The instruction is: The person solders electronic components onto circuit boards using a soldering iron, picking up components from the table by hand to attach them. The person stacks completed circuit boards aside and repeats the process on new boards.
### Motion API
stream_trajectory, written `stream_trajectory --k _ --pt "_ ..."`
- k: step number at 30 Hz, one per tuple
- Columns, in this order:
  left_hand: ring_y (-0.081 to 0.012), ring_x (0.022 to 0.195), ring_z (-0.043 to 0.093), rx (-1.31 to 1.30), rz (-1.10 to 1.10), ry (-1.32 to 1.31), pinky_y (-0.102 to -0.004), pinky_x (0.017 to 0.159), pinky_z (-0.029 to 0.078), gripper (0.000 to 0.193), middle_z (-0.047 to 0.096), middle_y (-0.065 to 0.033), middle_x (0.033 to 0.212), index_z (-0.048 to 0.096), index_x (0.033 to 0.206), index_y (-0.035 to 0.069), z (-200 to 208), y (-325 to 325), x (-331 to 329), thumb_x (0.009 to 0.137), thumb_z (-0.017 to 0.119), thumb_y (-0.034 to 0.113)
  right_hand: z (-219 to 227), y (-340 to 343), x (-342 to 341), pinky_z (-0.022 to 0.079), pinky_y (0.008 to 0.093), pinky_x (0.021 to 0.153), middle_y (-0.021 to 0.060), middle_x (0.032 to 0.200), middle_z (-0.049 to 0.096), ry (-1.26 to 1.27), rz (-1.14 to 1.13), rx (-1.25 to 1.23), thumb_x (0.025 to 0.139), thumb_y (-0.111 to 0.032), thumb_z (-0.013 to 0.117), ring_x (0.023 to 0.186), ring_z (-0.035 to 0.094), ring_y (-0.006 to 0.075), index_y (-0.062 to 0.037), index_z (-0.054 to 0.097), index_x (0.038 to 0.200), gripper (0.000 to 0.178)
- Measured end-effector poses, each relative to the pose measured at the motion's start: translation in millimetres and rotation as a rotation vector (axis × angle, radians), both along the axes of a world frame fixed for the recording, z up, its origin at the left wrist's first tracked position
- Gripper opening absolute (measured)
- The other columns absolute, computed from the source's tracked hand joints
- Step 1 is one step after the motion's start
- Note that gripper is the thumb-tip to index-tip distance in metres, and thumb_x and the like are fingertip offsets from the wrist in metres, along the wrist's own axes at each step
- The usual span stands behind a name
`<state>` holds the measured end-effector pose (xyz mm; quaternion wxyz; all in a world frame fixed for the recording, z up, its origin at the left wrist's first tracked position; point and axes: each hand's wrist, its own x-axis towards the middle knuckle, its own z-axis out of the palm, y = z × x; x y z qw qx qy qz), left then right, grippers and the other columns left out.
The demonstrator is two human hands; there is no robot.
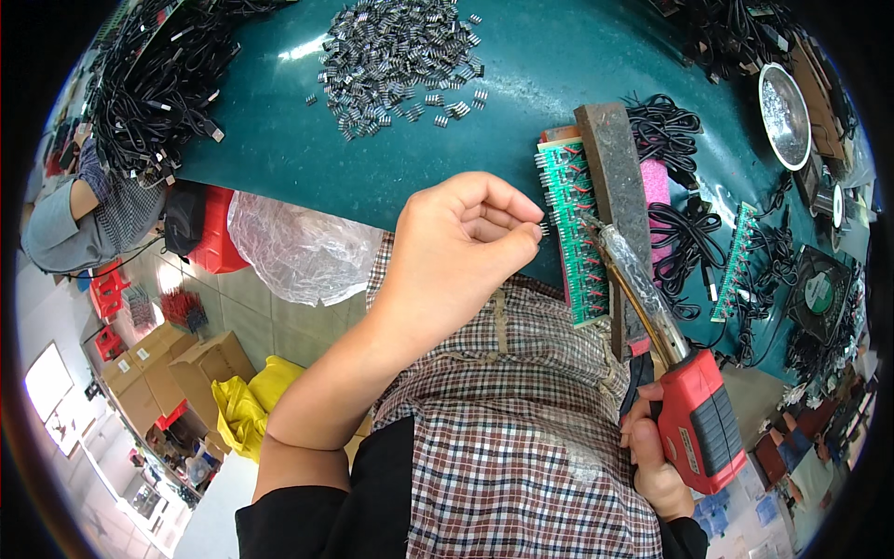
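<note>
A green circuit board strip (575,265) with red parts and a row of metal pins along its left edge lies against a dark grey bar (616,177). At that left edge my left hand (461,238) is closed in a pinch, with a small pin connector (546,227) at its fingertips. The connector is tiny and partly covered by the fingers. My right hand (659,470) grips a red and black soldering gun (703,424), and its metal tip reaches the middle of the board from the right.
A heap of small pin connectors (396,61) lies on the green tabletop (270,121). Black cable bundles (154,88) fill the far left; more cables (663,135), a second board (736,261), a metal bowl (784,116), a solder spool (827,202) and a fan (819,293) stand right.
</note>
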<state>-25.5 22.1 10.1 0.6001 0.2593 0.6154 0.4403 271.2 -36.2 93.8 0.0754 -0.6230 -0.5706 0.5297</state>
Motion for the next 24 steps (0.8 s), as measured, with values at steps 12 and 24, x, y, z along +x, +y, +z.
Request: stream_trajectory --k 12,24 --pt "-0.0089 0.079 0.07 0.017 -0.098 0.104 -0.0224 0.071 0.055 0.021 0.071 -0.0069 0.089 0.059 0.1 0.0 -4 6 7 0.087 0.076 -0.002 -3 3 3 0.056 0.0366 0.065 0.0073 0.081 0.07 0.004 0.176 0.144 0.076 -0.007 0.079 0.069 0.07 0.0265 -0.0049 0.072 0.098 0.023" --pt "-0.0083 0.076 0.068 0.021 -0.131 0.135 -0.0219 0.069 0.055 0.022 0.069 -0.0066 0.088 0.058 0.099 -0.001 -5 11 4 0.084 0.075 -0.003 -11 3 9 0.057 0.0377 0.065 0.0099 0.084 0.069 0.026 0.195 0.08 0.073 -0.005 0.08 0.071 0.071 0.0299 -0.0048 0.072 0.1 0.028"
